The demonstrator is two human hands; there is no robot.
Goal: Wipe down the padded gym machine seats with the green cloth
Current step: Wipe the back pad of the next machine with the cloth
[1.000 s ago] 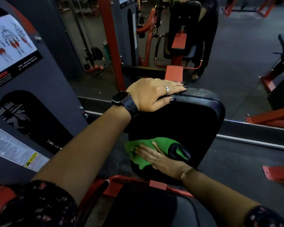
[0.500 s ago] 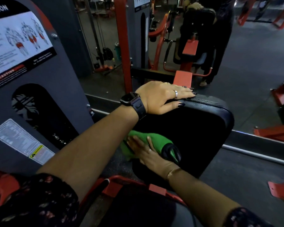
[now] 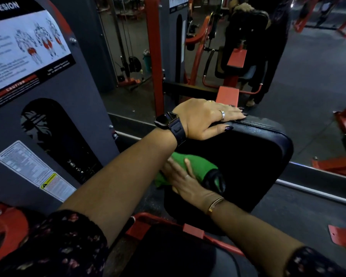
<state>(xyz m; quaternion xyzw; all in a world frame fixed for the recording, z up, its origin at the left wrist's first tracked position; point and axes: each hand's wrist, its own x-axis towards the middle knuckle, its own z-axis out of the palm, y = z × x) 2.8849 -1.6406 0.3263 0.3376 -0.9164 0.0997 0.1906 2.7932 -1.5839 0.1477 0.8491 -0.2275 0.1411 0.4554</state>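
Note:
A black padded backrest (image 3: 258,156) stands upright in front of me. My left hand (image 3: 204,118), with a watch on its wrist, rests on the pad's top edge, fingers straight and thumb against the front face. My right hand (image 3: 184,180) lies flat on the green cloth (image 3: 200,166) and presses it against the left part of the pad's front face. My left forearm crosses over the cloth and hides its left part. A second black seat pad (image 3: 168,252) lies below, close to me.
The grey weight-stack cover (image 3: 84,96) with instruction posters stands close on the left. Red frame tubes (image 3: 194,230) run between the two pads. A mirror (image 3: 308,86) behind the backrest reflects machines, floor and a person. A red bracket (image 3: 342,234) sits at lower right.
My right hand has slid the green cloth up the pad's face, further under my left forearm. The left hand has stayed on the top edge.

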